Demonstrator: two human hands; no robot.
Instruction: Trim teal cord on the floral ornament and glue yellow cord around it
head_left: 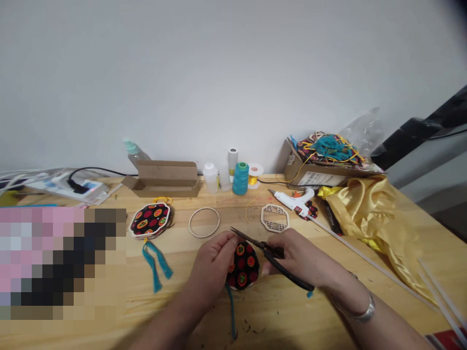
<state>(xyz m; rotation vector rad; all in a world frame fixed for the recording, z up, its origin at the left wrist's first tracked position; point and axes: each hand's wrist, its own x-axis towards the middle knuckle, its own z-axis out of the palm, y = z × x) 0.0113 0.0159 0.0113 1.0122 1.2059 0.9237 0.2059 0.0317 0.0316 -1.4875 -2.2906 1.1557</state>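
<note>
My left hand (pixel 216 260) is closed, with thumb and fingertips pinched at the top of a rounded black fabric ornament (pixel 242 266) patterned in red and green. A pale rim shows along its lower edge, and a teal tassel strand (pixel 232 311) hangs toward me. In my right hand (pixel 288 255) is a pair of dark scissors (pixel 255 241), handles black, its pointed tips beside my left fingertips. Whatever lies between those fingertips is too small to make out. Past my hands lie a plain wooden ring (pixel 189 224) and a lattice-cut wooden frame (pixel 262 218).
A finished-looking ornament (pixel 151 218) with teal tassels lies left. Behind are an open cardboard box (pixel 168 187), bottles (pixel 210 179), teal thread (pixel 240 180) and a yellow-thread spool (pixel 255 170). A white glue gun (pixel 292 200), gold cloth (pixel 372 218) and a filled carton (pixel 314 179) stand right.
</note>
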